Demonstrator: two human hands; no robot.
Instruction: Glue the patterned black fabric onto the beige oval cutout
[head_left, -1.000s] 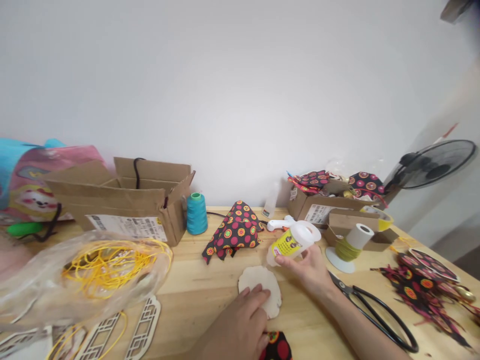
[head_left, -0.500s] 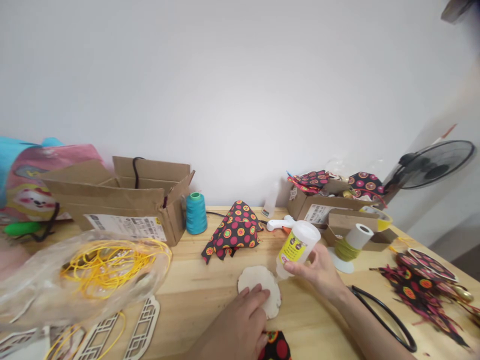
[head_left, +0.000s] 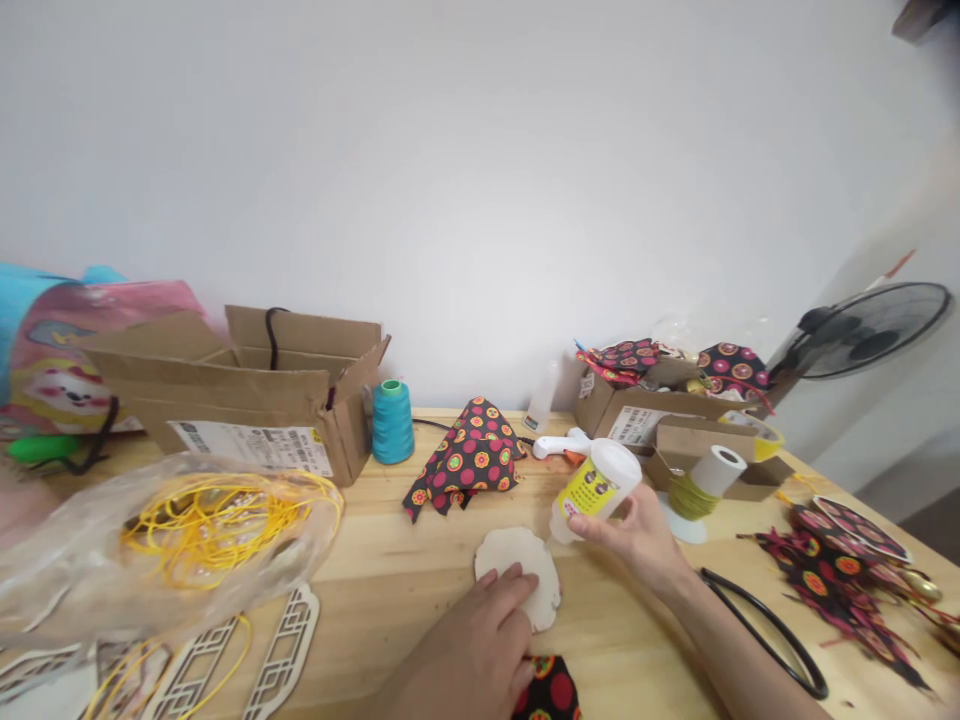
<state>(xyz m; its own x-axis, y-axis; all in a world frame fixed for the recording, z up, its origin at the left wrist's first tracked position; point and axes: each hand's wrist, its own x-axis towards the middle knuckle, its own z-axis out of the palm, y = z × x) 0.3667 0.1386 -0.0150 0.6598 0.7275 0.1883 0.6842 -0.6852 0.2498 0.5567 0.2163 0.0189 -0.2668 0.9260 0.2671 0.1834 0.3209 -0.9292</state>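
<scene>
In my right hand [head_left: 646, 548] is a clear glue bottle [head_left: 589, 490] with a yellow label, tilted with its narrow end down and to the left. That end is close to the right edge of a round, pale, thin disc [head_left: 512, 553] on the table. The fingers of my left hand [head_left: 484, 640] lie flat on the disc's lower part, and the thumb's underside is hidden. Beside my left hand, a piece of black fabric with red dots [head_left: 551, 690] shows at the bottom edge.
Folded dotted fabric [head_left: 476, 455], a teal thread cone [head_left: 392, 425] and a white glue gun [head_left: 559, 446] stand behind. Left are a carton [head_left: 315, 400] and a bag of yellow cord [head_left: 217, 535]. Right are a green cord spool [head_left: 694, 497], a black hoop [head_left: 780, 630] and fabric pieces [head_left: 832, 570].
Hardly anything differs. The bottle in my right hand has shifted very slightly up and left, while my left hand stays on the disc.
</scene>
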